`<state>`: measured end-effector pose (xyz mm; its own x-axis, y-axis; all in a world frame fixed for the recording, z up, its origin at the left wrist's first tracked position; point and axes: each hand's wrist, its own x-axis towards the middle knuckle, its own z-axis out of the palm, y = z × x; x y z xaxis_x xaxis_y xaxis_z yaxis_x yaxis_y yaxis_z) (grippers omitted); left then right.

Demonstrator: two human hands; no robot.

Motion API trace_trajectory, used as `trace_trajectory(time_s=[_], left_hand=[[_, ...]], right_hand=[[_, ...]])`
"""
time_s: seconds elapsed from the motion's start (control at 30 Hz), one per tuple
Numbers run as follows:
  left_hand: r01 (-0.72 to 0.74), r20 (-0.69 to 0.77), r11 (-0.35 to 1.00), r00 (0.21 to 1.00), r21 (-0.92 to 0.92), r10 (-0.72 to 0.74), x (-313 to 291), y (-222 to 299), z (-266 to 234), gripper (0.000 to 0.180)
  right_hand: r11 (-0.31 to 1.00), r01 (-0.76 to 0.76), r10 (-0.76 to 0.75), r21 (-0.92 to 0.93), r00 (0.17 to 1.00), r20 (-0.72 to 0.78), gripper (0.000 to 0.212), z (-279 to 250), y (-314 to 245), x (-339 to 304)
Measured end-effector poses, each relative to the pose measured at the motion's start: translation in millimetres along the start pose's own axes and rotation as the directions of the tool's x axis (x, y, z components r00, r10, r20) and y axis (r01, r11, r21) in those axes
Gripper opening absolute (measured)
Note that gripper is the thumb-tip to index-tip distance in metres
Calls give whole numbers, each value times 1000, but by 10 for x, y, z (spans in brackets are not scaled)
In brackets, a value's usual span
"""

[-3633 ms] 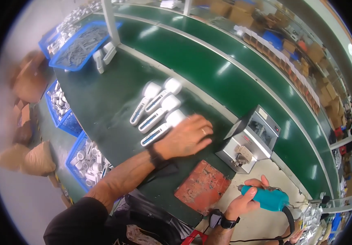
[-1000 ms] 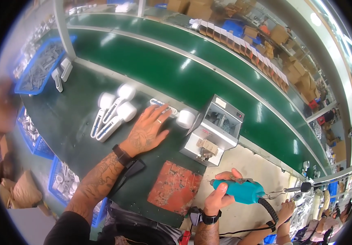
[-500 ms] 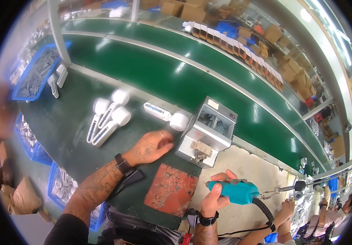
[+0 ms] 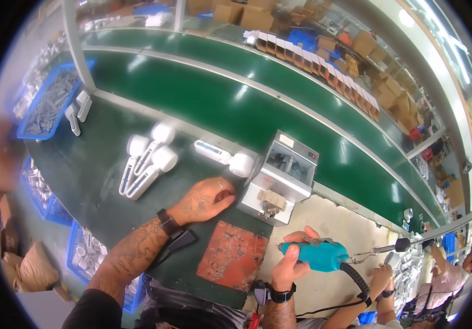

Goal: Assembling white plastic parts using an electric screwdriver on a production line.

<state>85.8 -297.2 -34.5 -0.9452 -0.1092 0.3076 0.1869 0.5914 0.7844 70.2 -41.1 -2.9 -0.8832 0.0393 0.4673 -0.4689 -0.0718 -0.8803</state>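
Note:
My right hand is wrapped round a teal electric screwdriver, its tip pointing left. A black coiled cord and a hanging metal hook run from its rear end. My left hand lies on the dark green table with its fingers curled in, and nothing shows in them. Just right of it stands a grey screw feeder with small screws in its hopper. Behind my left hand lies a white round-headed, shower-head-like piece. Several more such pieces, with blue strips on their handles, lie together farther left.
A worn red mat lies before me. Blue baskets of grey strips and white parts stand left. Beyond runs a green conveyor with a row of open boxes. At right, another person's hands work.
The view has shifted slightly. My left hand stays beside the feeder, and my right hand keeps its hold on the screwdriver. The other person's hands at right have moved a little.

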Motion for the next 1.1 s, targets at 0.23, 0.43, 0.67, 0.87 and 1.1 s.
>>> trace_trajectory(time_s=[0.23, 0.43, 0.67, 0.87, 1.1], left_hand=[[-36, 11, 999, 999, 30, 35, 7, -38, 40, 14], [-41, 10, 999, 999, 28, 41, -22, -47, 39, 14], [-82, 11, 997, 997, 4, 82, 23, 13, 83, 13], [27, -266, 993, 962, -111, -56, 18, 157, -117, 13], [-181, -61, 970, 983, -162, 173, 404, 1499, 381, 14]], right_hand=[[1000, -2, 2, -13, 1000, 12, 63, -59, 31, -11], [999, 35, -36, -21, 999, -11, 63, -52, 38, -39], [999, -7, 8, 43, 999, -33, 64, -77, -45, -42], [972, -172, 155, 160, 981, 115, 46, -35, -535, -21], [986, -166, 166, 17, 986, -31, 53, -682, -758, -534]])
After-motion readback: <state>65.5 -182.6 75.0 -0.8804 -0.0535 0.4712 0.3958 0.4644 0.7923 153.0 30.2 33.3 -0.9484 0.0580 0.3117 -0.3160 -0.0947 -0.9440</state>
